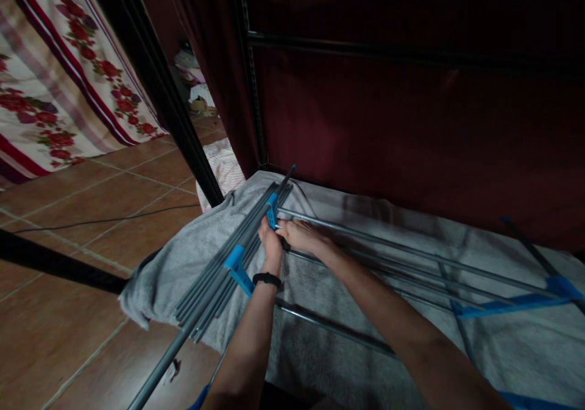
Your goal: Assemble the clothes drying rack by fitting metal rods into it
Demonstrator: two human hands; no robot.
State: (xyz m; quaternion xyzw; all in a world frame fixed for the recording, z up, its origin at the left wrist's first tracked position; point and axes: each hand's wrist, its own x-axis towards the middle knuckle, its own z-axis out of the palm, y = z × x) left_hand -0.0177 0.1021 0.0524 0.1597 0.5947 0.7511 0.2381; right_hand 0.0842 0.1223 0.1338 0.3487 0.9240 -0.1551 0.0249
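Note:
Fingers of my left hand (272,247), with a black band on the wrist, are closed around the lower part of a blue plastic bracket (272,206). Right beside it, my right hand (299,234) pinches the end of a grey metal tube (278,226) at the bracket; the fingers hide the exact contact. Another grey tube (365,234) runs from the bracket toward the right, just beyond my right hand. A second blue bracket (235,259) sits nearer to me on the thick pole. Several loose grey tubes (214,267) lie bundled beneath the brackets.
Grey blanket (173,276) covers the low surface under the parts. A blue crosspiece (507,305) joins tubes at the right. Black metal posts (169,93) stand at the left, above a tiled floor (109,190) with a dark cable (114,218). Dark red cloth (388,130) hangs behind.

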